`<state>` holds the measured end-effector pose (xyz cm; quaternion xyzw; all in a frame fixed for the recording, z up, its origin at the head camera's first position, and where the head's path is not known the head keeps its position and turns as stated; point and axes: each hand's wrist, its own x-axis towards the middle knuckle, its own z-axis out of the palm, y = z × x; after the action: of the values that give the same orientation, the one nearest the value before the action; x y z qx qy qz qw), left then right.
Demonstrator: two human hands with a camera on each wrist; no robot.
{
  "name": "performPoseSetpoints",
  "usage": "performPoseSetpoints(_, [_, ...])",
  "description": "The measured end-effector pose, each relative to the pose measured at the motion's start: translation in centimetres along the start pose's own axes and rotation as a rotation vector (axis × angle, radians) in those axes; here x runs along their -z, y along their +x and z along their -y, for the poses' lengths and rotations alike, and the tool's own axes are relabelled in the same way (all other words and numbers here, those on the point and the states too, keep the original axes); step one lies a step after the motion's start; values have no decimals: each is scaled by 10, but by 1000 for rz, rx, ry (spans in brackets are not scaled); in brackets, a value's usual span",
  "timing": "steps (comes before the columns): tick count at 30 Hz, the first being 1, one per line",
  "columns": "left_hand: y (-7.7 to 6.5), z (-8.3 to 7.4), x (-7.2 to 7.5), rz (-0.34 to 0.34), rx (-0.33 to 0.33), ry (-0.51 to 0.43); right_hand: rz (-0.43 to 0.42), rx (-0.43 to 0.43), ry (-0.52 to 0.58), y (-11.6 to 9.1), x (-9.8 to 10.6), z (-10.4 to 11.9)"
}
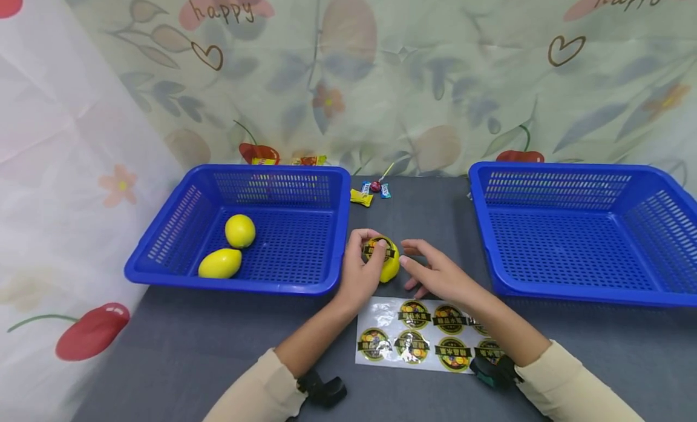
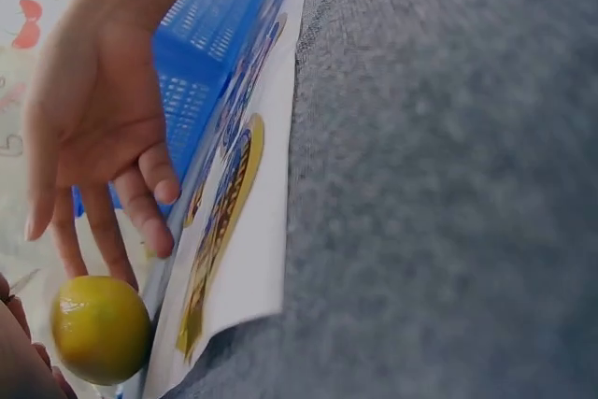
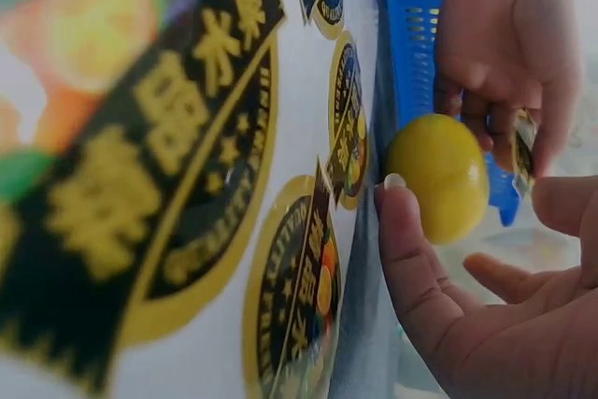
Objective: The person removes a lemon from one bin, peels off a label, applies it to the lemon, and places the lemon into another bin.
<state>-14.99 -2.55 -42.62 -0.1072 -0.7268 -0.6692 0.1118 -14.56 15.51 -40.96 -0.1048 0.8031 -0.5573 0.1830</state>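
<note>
Left hand: fingers pinching sticker above the lemon; application judged pending. Right hand: fingers spread beside the lemon. Two other lemons, left of it: no stickers visible.

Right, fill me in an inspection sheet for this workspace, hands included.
Surface: dark grey tabletop.
Job's things: lemon between the hands; round sticker over it, whether stuck down cannot be told; sticker sheet lying flat, partly hidden by the right forearm; left basket holding a round lemon and a pointed lemon; right basket.
Clutter: yellow-wrapped candy and lollipop between the baskets; red-yellow packet behind the left one.
Grippers: left hand pinches the sticker; right hand open beside the lemon, contact unclear.
Cables: nothing seen.
Surroundings: printed backdrop with flowers and cherries.
</note>
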Motion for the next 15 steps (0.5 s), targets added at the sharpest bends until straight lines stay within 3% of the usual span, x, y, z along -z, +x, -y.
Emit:
performPoseSetpoints(6, [2, 6, -4, -74, 119, -57, 5, -57, 89, 15, -2, 2])
performPoseSetpoints(15, [5, 13, -4, -142, 218, -13, 35, -71, 112, 27, -6, 4])
